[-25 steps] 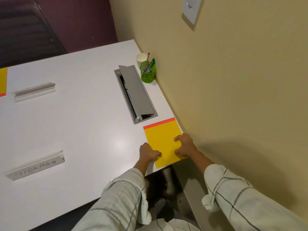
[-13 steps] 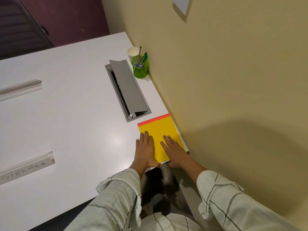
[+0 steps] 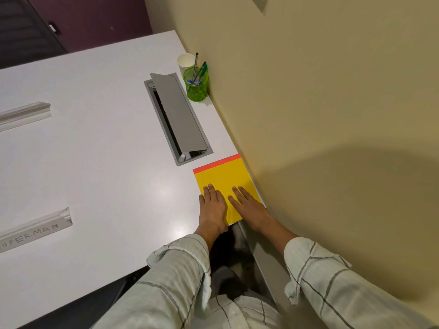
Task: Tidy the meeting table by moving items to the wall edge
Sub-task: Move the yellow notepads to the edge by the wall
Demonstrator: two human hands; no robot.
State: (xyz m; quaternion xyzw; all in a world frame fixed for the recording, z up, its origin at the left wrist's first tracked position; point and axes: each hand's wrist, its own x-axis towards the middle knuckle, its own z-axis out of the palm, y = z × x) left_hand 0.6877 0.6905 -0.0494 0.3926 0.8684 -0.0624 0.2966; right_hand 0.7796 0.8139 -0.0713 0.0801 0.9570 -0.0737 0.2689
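Note:
A yellow notepad [image 3: 223,176] with a red strip along its far edge lies at the near corner of the white table [image 3: 99,162], its right side against the wall. My left hand [image 3: 212,207] lies flat with its fingers spread over the pad's left edge. My right hand [image 3: 247,205] rests flat on the pad's near right part. Neither hand grips anything. A green mesh pen cup [image 3: 196,85] with several pens and a white paper cup [image 3: 186,61] stand by the wall farther along.
A grey cable hatch [image 3: 177,117] with its lid raised is set into the table beside the pen cup. Two name-plate holders lie at the left, one [image 3: 35,230] lettered SUPERMAN, another [image 3: 23,115] farther back. A dark chair [image 3: 26,29] stands beyond the table.
Both hands went from curled fists at the pad's near edge to lying flat on it. The pad has shifted right, up against the wall.

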